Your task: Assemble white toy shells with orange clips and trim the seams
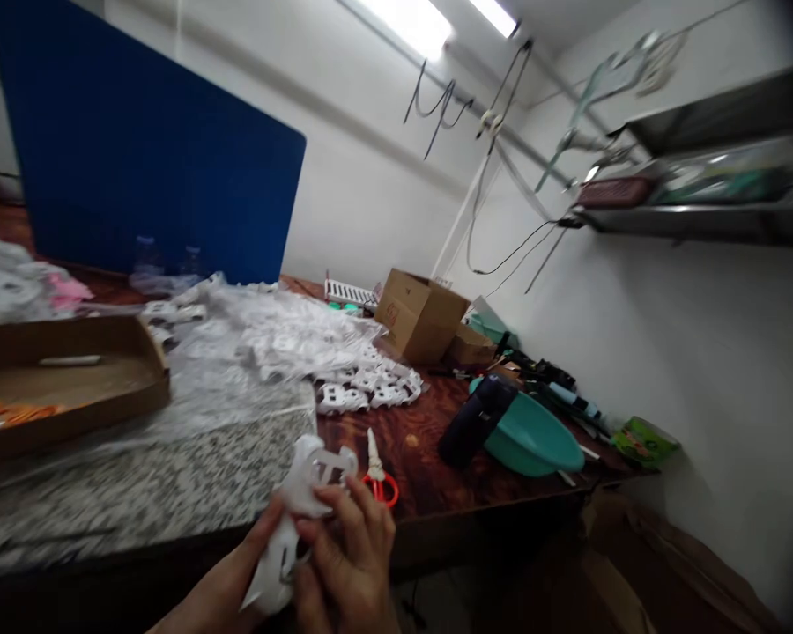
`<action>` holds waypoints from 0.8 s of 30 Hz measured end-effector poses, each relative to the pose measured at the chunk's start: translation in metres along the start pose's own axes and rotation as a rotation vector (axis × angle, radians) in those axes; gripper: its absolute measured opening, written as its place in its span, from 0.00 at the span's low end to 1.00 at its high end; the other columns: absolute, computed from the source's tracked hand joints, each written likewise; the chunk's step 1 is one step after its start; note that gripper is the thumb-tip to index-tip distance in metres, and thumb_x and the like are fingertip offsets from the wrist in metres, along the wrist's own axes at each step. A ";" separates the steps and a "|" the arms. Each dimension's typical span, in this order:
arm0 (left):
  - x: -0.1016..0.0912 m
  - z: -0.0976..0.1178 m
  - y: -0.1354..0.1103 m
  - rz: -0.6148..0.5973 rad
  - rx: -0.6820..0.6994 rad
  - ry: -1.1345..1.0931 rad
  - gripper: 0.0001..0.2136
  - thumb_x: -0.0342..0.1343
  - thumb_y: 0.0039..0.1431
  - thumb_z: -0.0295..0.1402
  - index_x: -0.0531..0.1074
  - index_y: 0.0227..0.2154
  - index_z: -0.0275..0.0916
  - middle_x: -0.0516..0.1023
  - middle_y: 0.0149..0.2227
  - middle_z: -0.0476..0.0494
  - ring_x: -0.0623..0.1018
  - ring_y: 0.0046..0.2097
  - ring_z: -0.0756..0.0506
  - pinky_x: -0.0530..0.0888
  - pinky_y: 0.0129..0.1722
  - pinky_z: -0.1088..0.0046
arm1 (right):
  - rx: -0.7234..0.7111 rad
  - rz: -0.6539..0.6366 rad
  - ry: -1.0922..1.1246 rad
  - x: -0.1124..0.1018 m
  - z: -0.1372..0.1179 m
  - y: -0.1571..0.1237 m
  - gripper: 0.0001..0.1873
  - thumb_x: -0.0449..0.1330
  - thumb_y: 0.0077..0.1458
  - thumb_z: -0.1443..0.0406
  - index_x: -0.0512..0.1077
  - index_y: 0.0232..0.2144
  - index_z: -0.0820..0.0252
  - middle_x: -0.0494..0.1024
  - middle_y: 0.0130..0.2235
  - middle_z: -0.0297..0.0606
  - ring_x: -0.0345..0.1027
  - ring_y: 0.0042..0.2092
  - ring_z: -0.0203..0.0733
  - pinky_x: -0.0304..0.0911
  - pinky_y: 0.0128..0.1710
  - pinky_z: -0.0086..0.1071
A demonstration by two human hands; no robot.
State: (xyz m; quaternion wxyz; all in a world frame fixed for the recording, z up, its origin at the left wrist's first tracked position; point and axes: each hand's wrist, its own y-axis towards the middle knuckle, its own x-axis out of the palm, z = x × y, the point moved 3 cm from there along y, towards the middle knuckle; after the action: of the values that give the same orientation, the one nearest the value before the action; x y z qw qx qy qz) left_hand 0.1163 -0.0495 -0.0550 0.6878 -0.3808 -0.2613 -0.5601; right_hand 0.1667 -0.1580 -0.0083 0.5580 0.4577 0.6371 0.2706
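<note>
Speckled surface [191, 480] spreads before both hands [357, 555], which grip a white plastic piece [299, 484], probably to steady it, with scissors [374, 471] just beyond, likely for easy reach.

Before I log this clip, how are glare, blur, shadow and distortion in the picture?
Head view: the ceiling light burns out to white; the left hand, right hand and white plastic part look slightly soft; the wall shelf is smeared; deep shadow lies under the table; the scene tilts, and the upper-right corner darkens.
</note>
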 end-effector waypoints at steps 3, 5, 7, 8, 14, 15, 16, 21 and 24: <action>0.003 -0.005 -0.005 -0.047 0.006 0.022 0.22 0.52 0.58 0.47 0.72 0.48 0.35 0.78 0.42 0.40 0.74 0.47 0.44 0.69 0.46 0.72 | -0.053 -0.132 -0.057 -0.011 -0.008 0.003 0.14 0.50 0.59 0.67 0.71 0.44 0.60 0.71 0.51 0.41 0.55 0.59 0.49 0.51 0.55 0.43; 0.003 -0.007 -0.003 -0.046 0.064 0.018 0.20 0.52 0.59 0.44 0.73 0.47 0.35 0.79 0.41 0.40 0.75 0.45 0.45 0.69 0.44 0.74 | -0.070 -0.203 -0.090 -0.015 -0.006 0.003 0.14 0.51 0.59 0.67 0.71 0.45 0.59 0.70 0.53 0.40 0.53 0.60 0.49 0.48 0.56 0.44; -0.001 -0.010 0.001 -0.005 0.073 -0.009 0.20 0.52 0.59 0.45 0.73 0.46 0.35 0.79 0.39 0.41 0.76 0.40 0.47 0.70 0.41 0.75 | -0.051 -0.272 -0.082 -0.016 0.001 0.000 0.14 0.52 0.59 0.66 0.71 0.46 0.55 0.68 0.55 0.39 0.51 0.61 0.49 0.48 0.56 0.45; -0.003 -0.012 0.003 -0.035 0.075 -0.003 0.21 0.51 0.60 0.45 0.72 0.47 0.34 0.79 0.38 0.40 0.76 0.37 0.47 0.70 0.39 0.74 | -0.030 -0.305 -0.072 -0.016 0.006 -0.002 0.14 0.52 0.60 0.66 0.71 0.46 0.53 0.66 0.56 0.38 0.50 0.61 0.50 0.48 0.56 0.46; -0.007 -0.020 0.005 -0.281 -0.022 -0.019 0.28 0.42 0.60 0.53 0.72 0.44 0.31 0.77 0.32 0.38 0.76 0.32 0.44 0.72 0.32 0.68 | 0.084 -0.383 0.116 -0.018 0.026 -0.009 0.14 0.53 0.60 0.65 0.72 0.46 0.49 0.58 0.61 0.37 0.47 0.63 0.51 0.46 0.58 0.54; -0.007 -0.019 0.004 -0.305 -0.017 -0.018 0.29 0.41 0.60 0.53 0.72 0.44 0.31 0.76 0.33 0.38 0.76 0.32 0.44 0.72 0.33 0.67 | 0.100 -0.364 0.157 -0.019 0.027 -0.008 0.14 0.53 0.59 0.65 0.72 0.46 0.49 0.59 0.60 0.37 0.48 0.63 0.51 0.46 0.58 0.54; -0.006 -0.018 0.004 -0.322 -0.010 -0.015 0.29 0.41 0.60 0.54 0.71 0.45 0.31 0.76 0.34 0.38 0.76 0.33 0.44 0.72 0.33 0.67 | 0.118 -0.345 0.188 -0.021 0.028 -0.006 0.14 0.54 0.59 0.65 0.72 0.46 0.50 0.59 0.60 0.38 0.49 0.62 0.51 0.47 0.58 0.55; -0.009 -0.011 0.004 -0.361 0.005 -0.027 0.29 0.44 0.57 0.55 0.72 0.41 0.31 0.75 0.35 0.38 0.75 0.33 0.45 0.71 0.33 0.69 | 0.131 -0.299 0.200 -0.027 0.024 0.002 0.12 0.55 0.58 0.66 0.73 0.44 0.53 0.61 0.58 0.40 0.52 0.60 0.52 0.49 0.57 0.57; -0.012 -0.010 0.004 -0.369 0.018 -0.042 0.30 0.47 0.55 0.57 0.72 0.41 0.31 0.74 0.35 0.40 0.75 0.33 0.45 0.71 0.33 0.70 | 0.082 -0.291 0.152 -0.025 0.021 0.004 0.12 0.56 0.57 0.67 0.73 0.43 0.54 0.62 0.58 0.41 0.52 0.60 0.54 0.49 0.57 0.56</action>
State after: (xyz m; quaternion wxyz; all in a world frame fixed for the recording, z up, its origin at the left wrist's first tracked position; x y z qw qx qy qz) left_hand 0.1167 -0.0502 -0.0713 0.5711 -0.3318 -0.3461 -0.6663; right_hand 0.1867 -0.1820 0.0022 0.5222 0.3614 0.7476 0.1945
